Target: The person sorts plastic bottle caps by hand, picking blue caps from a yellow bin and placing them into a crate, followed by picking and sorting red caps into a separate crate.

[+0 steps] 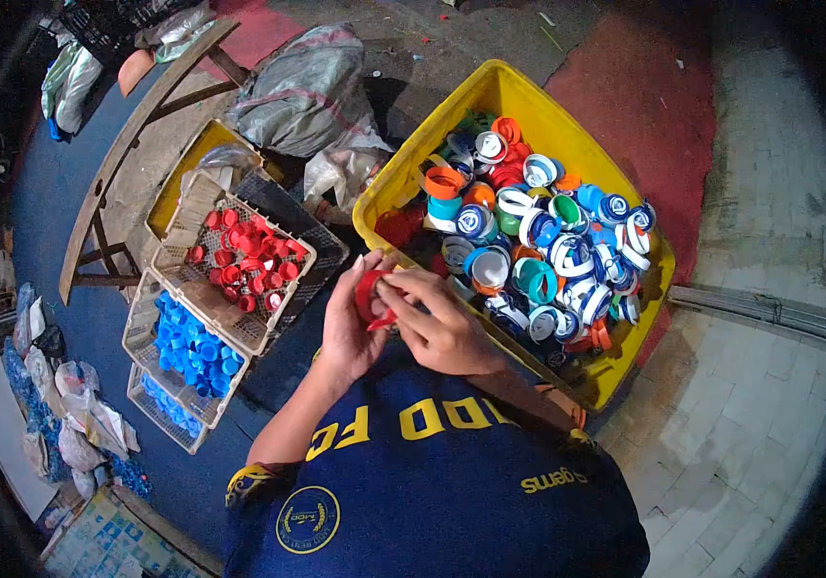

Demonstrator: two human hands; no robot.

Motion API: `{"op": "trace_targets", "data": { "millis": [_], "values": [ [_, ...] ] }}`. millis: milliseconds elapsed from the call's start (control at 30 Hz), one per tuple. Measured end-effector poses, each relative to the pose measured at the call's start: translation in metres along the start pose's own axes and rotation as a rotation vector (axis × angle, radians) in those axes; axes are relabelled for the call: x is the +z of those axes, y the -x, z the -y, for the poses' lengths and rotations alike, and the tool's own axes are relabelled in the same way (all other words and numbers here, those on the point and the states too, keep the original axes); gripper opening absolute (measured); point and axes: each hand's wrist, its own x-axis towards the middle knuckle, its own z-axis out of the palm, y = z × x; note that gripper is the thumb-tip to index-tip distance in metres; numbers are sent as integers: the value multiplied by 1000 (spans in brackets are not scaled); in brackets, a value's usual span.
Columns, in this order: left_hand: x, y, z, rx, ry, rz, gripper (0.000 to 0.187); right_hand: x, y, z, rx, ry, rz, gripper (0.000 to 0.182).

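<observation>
In front of my chest, my left hand [347,323] has its fingers and thumb around a red plastic cap [370,299]. The fingers of my right hand [440,323] press on the same cap from the right side, with a red strip hanging at its lower edge. Just beyond my right hand stands a large yellow bin [519,82] filled with caps and rings in white, blue, orange, green and red. To the left of my hands is a beige crate [273,332] holding red caps [249,258]. Blue caps [196,347] lie in another crate beside it.
A wooden bench [104,173] curves along the upper left. Behind the crates sit a grey plastic sack [307,91] and a yellow container [164,202]. Plastic bags [80,414] lie at the far left. White tiles [750,424] cover the floor on the right.
</observation>
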Motion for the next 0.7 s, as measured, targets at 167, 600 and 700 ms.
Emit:
{"op": "trace_targets", "data": {
  "millis": [167,600,700],
  "values": [
    [-21,-2,-3,129,3,-48,25,-25,-20,-12,-43,-144,137,39],
    [-20,3,-21,270,26,-74,28,138,-50,-215,600,358,464,23],
    [-26,1,-21,274,49,-56,29,151,-46,-212,340,594,506,20]
  ]
}}
